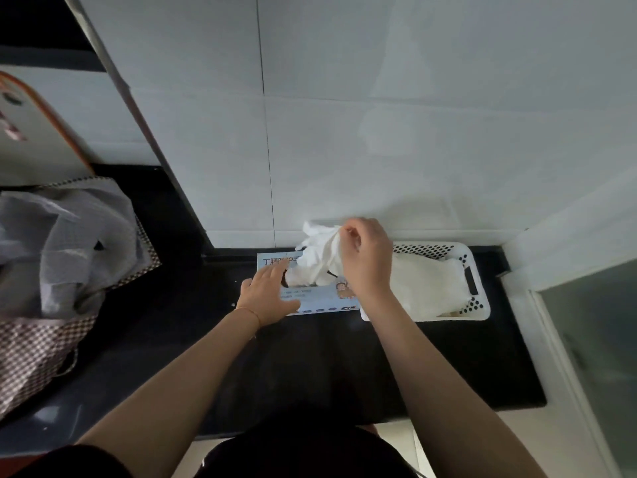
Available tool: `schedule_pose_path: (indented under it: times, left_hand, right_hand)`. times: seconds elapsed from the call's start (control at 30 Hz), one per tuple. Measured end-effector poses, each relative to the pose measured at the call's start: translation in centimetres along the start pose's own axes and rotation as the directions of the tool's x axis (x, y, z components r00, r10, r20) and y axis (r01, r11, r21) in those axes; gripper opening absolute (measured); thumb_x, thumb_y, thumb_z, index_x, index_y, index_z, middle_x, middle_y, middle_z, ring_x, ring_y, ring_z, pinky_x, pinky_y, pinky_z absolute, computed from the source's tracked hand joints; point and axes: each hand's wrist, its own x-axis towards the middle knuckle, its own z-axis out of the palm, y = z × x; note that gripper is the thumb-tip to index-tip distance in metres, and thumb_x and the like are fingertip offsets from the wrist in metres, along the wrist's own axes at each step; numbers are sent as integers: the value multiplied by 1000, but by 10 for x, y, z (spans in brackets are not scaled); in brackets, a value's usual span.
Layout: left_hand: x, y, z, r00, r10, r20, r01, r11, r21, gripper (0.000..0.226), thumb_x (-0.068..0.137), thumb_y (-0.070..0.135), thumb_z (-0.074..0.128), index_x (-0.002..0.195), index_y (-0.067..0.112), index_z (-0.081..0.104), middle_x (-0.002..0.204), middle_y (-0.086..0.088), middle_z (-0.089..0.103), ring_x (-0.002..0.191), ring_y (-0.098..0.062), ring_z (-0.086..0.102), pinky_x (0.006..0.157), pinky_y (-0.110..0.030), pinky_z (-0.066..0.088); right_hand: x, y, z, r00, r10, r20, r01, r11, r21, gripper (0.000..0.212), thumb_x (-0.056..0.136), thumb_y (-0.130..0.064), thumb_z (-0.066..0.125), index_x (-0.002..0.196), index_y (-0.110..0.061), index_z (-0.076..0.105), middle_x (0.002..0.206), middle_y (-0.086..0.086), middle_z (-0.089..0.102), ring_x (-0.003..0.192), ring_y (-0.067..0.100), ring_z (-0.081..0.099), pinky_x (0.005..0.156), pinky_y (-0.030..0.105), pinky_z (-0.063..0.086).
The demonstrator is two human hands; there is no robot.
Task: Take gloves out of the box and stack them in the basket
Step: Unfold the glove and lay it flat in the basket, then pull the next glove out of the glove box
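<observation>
On the far left of the dark surface, a checkered bag stuffed with grey cloth is seen, well apart from the work. Further right, the left hand is laid flat on the pale blue glove box, its fingers straight and spread, pressing the lid down beside the opening; nothing is gripped by it. The box lies with its long axis running left to right along the surface, just in front of the tiled wall.

Above the opening, a white glove is pinched by the right hand, whose fingers are curled round its upper end. The glove is drawn upward, crumpled, with its lower part at the opening; whether it is fully clear of the box cannot be told.

Directly right of the box, touching or nearly touching its end, the white perforated basket is found, and a pile of white gloves is already laid in it. The basket's long axis also runs left to right.

The coming move is judged to turn on this: the basket lies to the right of the raised glove and lower, on the side of the gripping hand, so a short carry rightward and down is called for. The right hand is the nearer one; the left is best kept on the box.
</observation>
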Motion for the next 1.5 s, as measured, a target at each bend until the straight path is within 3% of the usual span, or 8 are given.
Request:
schedule_pose_path:
  times: [0.17, 0.3, 0.53, 0.67, 0.83, 1.13, 1.3, 1.5]
  left_hand:
    - [0, 11, -16, 996, -83, -40, 76, 985, -156, 75, 85, 36, 61, 150, 24, 26, 140, -3, 50, 126, -26, 47, 107, -46, 37]
    - [-4, 34, -42, 975, -86, -206, -30, 863, -505, 48, 92, 20, 57, 140, 21, 47, 137, 1, 52, 129, -19, 46, 107, -34, 38]
    - [-32, 86, -92, 964, 219, -152, -264, 709, -654, 36, 86, 30, 73, 120, 29, 63, 112, 15, 65, 102, -3, 60, 84, -18, 47]
    - [-35, 98, -94, 973, 63, -223, -195, 747, -636, 25, 88, 28, 65, 77, 6, 63, 65, 3, 56, 61, -15, 50, 58, -25, 40]
    - [-33, 97, -100, 958, -161, -235, -61, 689, -722, 40, 92, 31, 62, 60, 13, 47, 51, 4, 43, 44, -11, 41, 36, -15, 31]
    - [-38, 87, -100, 979, -29, -204, -113, 752, -650, 13, 90, 33, 65, 98, 22, 64, 95, 10, 65, 84, -6, 60, 66, -16, 42]
    - [-56, 99, -108, 939, 334, -80, -292, 653, -699, 24, 86, 37, 74, 107, 28, 68, 106, 10, 71, 99, -1, 64, 86, -20, 51]
    - [-47, 83, -106, 972, 158, -175, -236, 653, -720, 6, 90, 18, 68, 87, 13, 71, 79, 6, 71, 71, -6, 63, 71, -27, 51]
  right_hand:
    - [17, -12, -27, 999, -35, 2, 34, 997, 76, 6, 88, -13, 63, 91, -13, 68, 92, -7, 52, 84, 22, 59, 82, 45, 51]
    - [18, -27, -45, 978, 88, 190, -120, 979, 165, 7, 93, -12, 57, 92, -15, 63, 92, -8, 57, 90, 11, 57, 79, 15, 43]
    - [11, -47, -62, 890, 305, 339, -415, 850, 325, 11, 97, -27, 52, 97, -18, 59, 86, -7, 60, 77, 8, 57, 68, 18, 47]
    - [1, -54, -71, 790, 362, 494, -546, 783, 299, 39, 83, -48, 70, 112, -28, 54, 98, -2, 67, 91, 16, 66, 79, 34, 52]
    - [-14, -53, -85, 684, 242, 688, -494, 848, 192, 82, 78, -30, 82, 143, -35, 33, 106, -6, 59, 93, 2, 60, 71, 15, 48]
    - [-11, -55, -93, 856, 293, 425, -447, 832, 327, 5, 84, -21, 71, 90, -21, 70, 84, 0, 72, 74, 7, 63, 70, 25, 50]
    - [-8, -65, -93, 859, 274, 433, -414, 869, 271, 20, 81, -36, 78, 81, -15, 75, 74, -1, 71, 64, 4, 61, 57, 18, 47]
    - [-3, -62, -108, 796, 266, 543, -353, 934, 61, 18, 81, -23, 77, 70, -24, 63, 58, -14, 53, 53, 4, 50, 53, 16, 38]
